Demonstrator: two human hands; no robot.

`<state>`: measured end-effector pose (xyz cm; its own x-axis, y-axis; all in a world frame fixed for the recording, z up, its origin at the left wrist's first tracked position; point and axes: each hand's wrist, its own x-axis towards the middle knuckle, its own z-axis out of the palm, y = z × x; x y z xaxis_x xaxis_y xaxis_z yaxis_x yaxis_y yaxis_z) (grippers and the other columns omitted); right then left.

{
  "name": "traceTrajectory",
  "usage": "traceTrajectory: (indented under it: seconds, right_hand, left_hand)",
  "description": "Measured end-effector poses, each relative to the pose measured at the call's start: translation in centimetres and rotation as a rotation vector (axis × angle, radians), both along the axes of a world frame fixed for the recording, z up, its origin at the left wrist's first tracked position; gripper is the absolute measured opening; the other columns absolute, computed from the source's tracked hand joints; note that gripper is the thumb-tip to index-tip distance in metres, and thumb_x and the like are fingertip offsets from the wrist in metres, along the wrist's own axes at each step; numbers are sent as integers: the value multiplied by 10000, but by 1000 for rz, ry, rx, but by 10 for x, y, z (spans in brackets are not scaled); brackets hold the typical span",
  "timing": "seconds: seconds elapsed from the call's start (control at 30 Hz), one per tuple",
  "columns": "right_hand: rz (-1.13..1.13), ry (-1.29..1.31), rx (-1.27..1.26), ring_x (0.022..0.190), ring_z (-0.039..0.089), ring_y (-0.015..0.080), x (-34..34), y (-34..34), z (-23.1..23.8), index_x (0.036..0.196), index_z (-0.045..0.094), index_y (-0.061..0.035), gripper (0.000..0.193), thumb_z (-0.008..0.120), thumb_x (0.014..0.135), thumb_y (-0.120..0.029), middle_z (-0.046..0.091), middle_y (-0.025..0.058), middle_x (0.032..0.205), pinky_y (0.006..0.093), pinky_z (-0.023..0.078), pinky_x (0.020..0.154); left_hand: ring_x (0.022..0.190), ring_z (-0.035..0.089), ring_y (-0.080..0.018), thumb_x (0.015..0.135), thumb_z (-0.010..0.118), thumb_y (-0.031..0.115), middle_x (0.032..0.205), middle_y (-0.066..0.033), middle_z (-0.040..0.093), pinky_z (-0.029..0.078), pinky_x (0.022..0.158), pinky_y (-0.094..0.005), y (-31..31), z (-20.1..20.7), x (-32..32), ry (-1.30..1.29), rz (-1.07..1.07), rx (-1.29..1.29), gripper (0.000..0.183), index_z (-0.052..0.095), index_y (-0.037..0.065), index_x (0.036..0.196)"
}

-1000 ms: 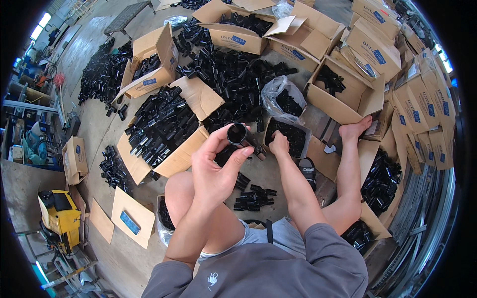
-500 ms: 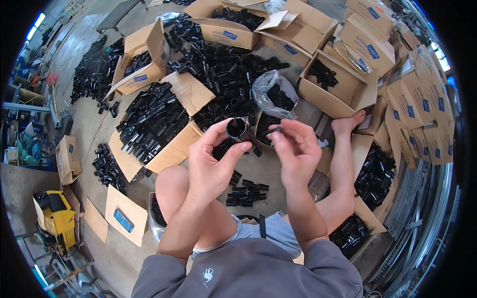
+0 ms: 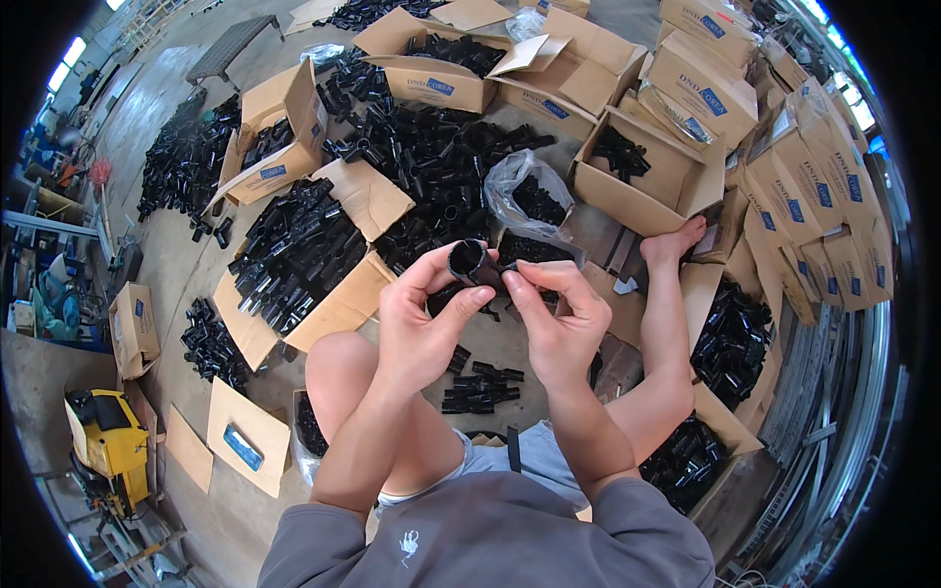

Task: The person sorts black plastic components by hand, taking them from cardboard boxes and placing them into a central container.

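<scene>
My left hand (image 3: 420, 318) is wrapped round a short black plastic pipe fitting (image 3: 482, 267), its round open end tilted up toward me. My right hand (image 3: 561, 318) has thumb and fingertips pinched together against the right side of the fitting. A small dark piece sits between those fingertips, mostly hidden, so its kind cannot be made out. Below the hands, several black fittings (image 3: 482, 390) lie in rows on the floor between my legs. Just beyond the hands stands a clear plastic bag (image 3: 505, 201) holding small black parts.
A carton (image 3: 338, 304) full of black fittings stands at left, with a large heap (image 3: 431, 147) beyond it. Another open carton (image 3: 676, 201) is at far right, near my foot. Stacked cartons (image 3: 804, 186) and metal rails (image 3: 814, 441) line the right. A phone (image 3: 243, 447) lies on cardboard.
My right hand has moved left and brought the small dark piece from apart to against the fitting's side. The left hand stays nearly in place, still holding the fitting.
</scene>
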<state>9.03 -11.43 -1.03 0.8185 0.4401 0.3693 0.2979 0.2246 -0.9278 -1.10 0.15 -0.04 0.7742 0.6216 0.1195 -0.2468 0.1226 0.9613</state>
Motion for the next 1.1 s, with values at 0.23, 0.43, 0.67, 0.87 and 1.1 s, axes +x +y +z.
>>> traceTrajectory:
  seconds: [0.23,0.43,0.67,0.87,1.1]
  right_hand:
    - [11,20,-55,766,632,60,-3,-3,-1,997,760,-2,122,762,878,25,729,65,912,191,485,695]
    - [23,369,79,731,554,14,-6,0,-11,991,760,-9,116,755,882,30,709,-8,879,168,413,639]
    - [90,409,113,796,613,46,-6,4,-12,1018,742,16,120,733,900,30,726,40,907,185,463,736]
    - [140,689,250,877,681,103,-6,-2,-23,1025,730,18,119,722,907,30,740,84,995,224,516,814]
    - [70,532,236,881,685,108,-8,-1,-33,1007,728,8,122,715,896,59,740,82,1000,238,526,818]
  left_hand:
    - [1102,656,-146,908,717,-15,1217,-114,698,521,970,-291,-1,2,0,61,12,90,405,601,-44,1294]
    - [1060,678,-136,874,752,-25,1116,-93,732,532,938,-285,-4,4,0,54,39,120,439,614,-62,1288]
    - [1022,706,-177,840,787,17,1075,-125,749,542,917,-304,-1,-5,-2,91,112,201,421,658,-33,1237]
    - [933,709,-288,785,831,107,1033,-138,751,533,851,-369,-4,-13,1,158,158,372,446,692,34,1202]
    - [1036,677,-137,865,744,-51,1093,-86,727,536,927,-289,-3,-11,-1,183,74,387,403,631,-59,1251]
